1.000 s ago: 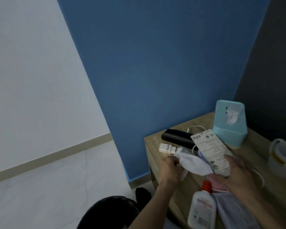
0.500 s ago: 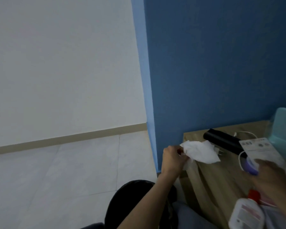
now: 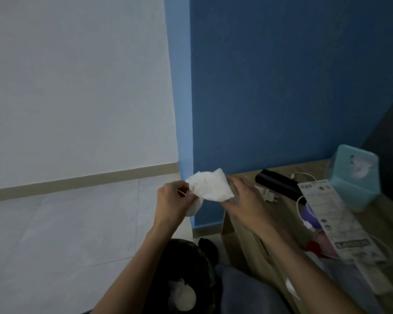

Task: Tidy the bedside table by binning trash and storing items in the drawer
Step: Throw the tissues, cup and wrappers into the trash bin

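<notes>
Left hand: fingers closed in a pinch on the left edge of the crumpled white tissue, held up in the air.
Right hand: fingers loosely spread and mostly open, palm against the right side of the same tissue; whether it truly grips cannot be told.
Crumpled white tissue: between the two hands, off the left corner of the desk, above the floor.
Light wooden desk: right of and under the right hand, against the blue wall.
Black bin with a dark liner: below the left forearm, on the floor; a pale wad lies inside.
Black cylinder: lying on the desk just beyond the right hand.
White plug adapter: on the desk, just right of the right hand's fingers.
Printed white packet: further right of the right hand, lying over a purple item and a pink one.
Pale teal tissue box: far right, well apart from both hands, tissue showing at its top.
</notes>
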`<action>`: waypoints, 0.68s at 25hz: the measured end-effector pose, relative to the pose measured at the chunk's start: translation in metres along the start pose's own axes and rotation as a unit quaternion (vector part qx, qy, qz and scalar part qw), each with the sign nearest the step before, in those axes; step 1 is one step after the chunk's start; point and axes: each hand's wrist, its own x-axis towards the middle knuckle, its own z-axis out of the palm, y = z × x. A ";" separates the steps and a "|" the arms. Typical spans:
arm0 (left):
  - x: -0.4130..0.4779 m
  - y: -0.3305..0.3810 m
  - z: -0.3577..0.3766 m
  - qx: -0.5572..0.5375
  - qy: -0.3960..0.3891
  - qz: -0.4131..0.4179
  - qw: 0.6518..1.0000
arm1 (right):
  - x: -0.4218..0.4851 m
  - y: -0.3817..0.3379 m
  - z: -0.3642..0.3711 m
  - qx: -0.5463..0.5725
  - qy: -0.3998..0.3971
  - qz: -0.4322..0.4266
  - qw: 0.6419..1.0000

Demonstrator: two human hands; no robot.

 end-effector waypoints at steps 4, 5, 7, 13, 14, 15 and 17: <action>-0.009 -0.018 -0.037 -0.008 0.022 -0.017 1.000 | 0.004 -0.047 0.042 0.088 -0.020 -0.059 0.994; -0.014 -0.027 -0.048 -0.008 0.028 -0.026 0.999 | 0.004 -0.054 0.057 0.088 -0.033 -0.065 0.993; -0.023 -0.048 -0.060 -0.006 0.031 -0.054 0.998 | 0.004 -0.059 0.081 0.078 -0.061 -0.066 0.993; -0.066 -0.133 -0.043 0.038 -0.037 -0.158 0.986 | -0.024 -0.034 0.147 -0.012 -0.190 -0.019 0.981; -0.073 -0.146 -0.034 0.045 -0.059 -0.176 0.982 | -0.031 -0.026 0.155 -0.034 -0.207 0.000 0.978; -0.079 -0.157 -0.025 0.053 -0.080 -0.197 0.976 | -0.037 -0.017 0.163 -0.051 -0.217 0.017 0.975; -0.089 -0.176 -0.005 0.070 -0.116 -0.234 0.963 | -0.050 -0.002 0.177 -0.059 -0.226 0.030 0.972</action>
